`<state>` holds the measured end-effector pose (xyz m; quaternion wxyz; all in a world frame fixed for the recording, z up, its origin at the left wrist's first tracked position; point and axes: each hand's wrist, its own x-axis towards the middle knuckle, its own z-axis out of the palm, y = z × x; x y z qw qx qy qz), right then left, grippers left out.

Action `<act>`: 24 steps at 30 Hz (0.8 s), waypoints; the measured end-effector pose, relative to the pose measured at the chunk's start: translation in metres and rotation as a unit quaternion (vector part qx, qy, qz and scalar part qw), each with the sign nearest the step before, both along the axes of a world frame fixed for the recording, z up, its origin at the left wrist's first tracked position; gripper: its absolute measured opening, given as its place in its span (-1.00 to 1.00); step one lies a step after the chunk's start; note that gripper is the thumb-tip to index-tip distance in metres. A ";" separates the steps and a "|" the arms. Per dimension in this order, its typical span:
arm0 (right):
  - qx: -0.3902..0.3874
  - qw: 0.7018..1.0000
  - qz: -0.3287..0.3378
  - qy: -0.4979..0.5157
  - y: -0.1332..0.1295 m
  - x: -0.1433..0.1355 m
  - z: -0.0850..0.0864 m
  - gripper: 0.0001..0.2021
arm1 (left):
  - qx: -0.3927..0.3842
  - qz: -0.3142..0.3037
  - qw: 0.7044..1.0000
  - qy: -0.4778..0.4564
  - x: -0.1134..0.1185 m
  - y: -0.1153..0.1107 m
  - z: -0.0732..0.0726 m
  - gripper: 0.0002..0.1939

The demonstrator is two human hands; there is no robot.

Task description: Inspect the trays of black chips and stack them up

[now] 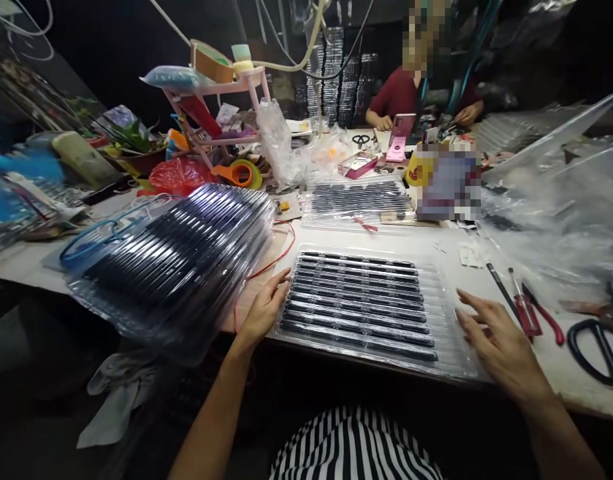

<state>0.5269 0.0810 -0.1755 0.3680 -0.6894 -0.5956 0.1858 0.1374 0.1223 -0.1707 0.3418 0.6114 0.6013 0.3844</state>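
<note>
A clear plastic tray lies flat at the table's front edge, with several slim black sticks in parallel rows; the slots along its right side show no black. My left hand is at the tray's left edge, fingers stretched out and seemingly touching the rim. By the right edge, my right hand is open, its fingers apart and nothing in it. Whether its fingertips touch the tray I cannot tell. A leaning stack of similar filled trays stands left of my left hand.
Another filled tray lies farther back. Right of my right hand are a red-handled screwdriver, red-handled pliers and black scissors. Clear plastic sheets pile up at right. A pink rack stands behind; a co-worker sits opposite.
</note>
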 end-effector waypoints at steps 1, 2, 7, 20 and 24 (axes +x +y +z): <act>0.011 1.000 0.018 -0.022 0.004 -0.002 -0.003 -0.45 | 0.005 -0.009 1.000 0.025 0.002 0.000 0.001 -0.48; 0.017 0.998 0.038 -0.050 0.007 -0.005 -0.005 -0.47 | 0.009 -0.018 0.999 0.051 0.004 0.000 0.001 -0.48; 0.027 0.958 0.106 -0.266 0.019 -0.028 -0.017 -0.53 | 0.004 -0.015 0.977 0.214 0.020 -0.004 0.005 -0.50; 0.046 0.917 0.110 -0.380 0.015 -0.031 -0.025 -0.44 | -0.047 -0.121 0.969 0.212 -0.001 0.003 0.003 -0.33; 0.036 0.926 0.129 -0.353 0.014 -0.027 -0.024 -0.41 | -0.064 -0.135 0.980 0.134 -0.009 0.002 0.009 -0.42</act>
